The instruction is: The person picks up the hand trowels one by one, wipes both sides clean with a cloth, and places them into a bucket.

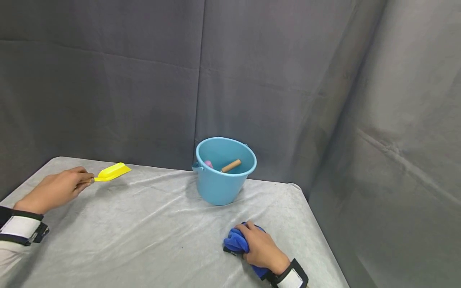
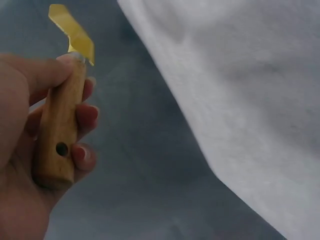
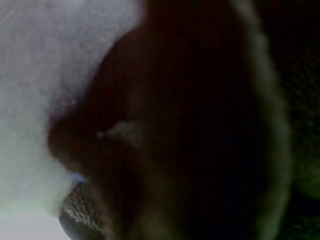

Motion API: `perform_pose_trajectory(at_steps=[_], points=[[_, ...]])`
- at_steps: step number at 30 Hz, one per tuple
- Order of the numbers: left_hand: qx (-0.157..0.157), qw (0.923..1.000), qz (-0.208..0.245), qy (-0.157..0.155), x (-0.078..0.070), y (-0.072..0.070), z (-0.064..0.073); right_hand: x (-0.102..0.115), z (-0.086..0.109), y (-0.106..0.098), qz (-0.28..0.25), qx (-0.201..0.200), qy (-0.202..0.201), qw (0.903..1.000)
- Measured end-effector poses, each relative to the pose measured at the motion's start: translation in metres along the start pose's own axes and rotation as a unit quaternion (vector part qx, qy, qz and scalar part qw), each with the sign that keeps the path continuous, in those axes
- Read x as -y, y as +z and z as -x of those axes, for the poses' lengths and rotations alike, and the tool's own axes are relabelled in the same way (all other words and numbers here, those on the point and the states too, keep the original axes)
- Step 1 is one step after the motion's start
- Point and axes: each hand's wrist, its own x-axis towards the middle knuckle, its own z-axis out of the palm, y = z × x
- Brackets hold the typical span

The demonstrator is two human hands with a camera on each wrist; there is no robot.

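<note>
My left hand [image 1: 59, 190] holds a small garden trowel above the left side of the table. Its yellow blade [image 1: 113, 171] points right, and in the left wrist view the fingers curl round its wooden handle [image 2: 59, 130]. At the front right, my right hand [image 1: 264, 247] grips a bunched blue cloth item [image 1: 236, 241] with a black edge, low over the table. The right wrist view is very dark and filled by fabric close to the lens.
A light blue bucket [image 1: 219, 188] stands near the back edge of the table [image 1: 144, 232], which has a pale grey cover. Inside the bucket are a wooden handle [image 1: 231, 165] and something pink [image 1: 208, 164]. Grey curtains [image 1: 126, 88] hang behind and at the right.
</note>
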Motion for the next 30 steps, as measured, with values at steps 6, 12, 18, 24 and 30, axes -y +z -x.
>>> perform_pose_trajectory(at_steps=[6, 12, 18, 24, 30], points=[[-0.029, 0.9993, 0.007, 0.024, -0.027, -0.01, 0.0, 0.001, 0.001, 0.001, 0.011, 0.0, -0.005, 0.9999], [-0.045, 0.9979, 0.012, 0.044, -0.055, -0.016, -0.001, 0.001, 0.002, 0.002, 0.019, -0.006, -0.02, 0.9996], [-0.052, 0.996, 0.031, 0.066, -0.079, -0.015, -0.006, -0.001, 0.001, 0.002, 0.018, -0.011, -0.022, 0.9995], [-0.053, 0.9925, 0.044, 0.101, -0.101, -0.004, -0.01, -0.002, -0.002, 0.002, 0.017, -0.009, -0.019, 0.9996], [-0.054, 0.9837, 0.052, 0.164, -0.129, 0.015, -0.019, -0.004, -0.006, 0.001, 0.015, -0.012, -0.011, 0.9998]])
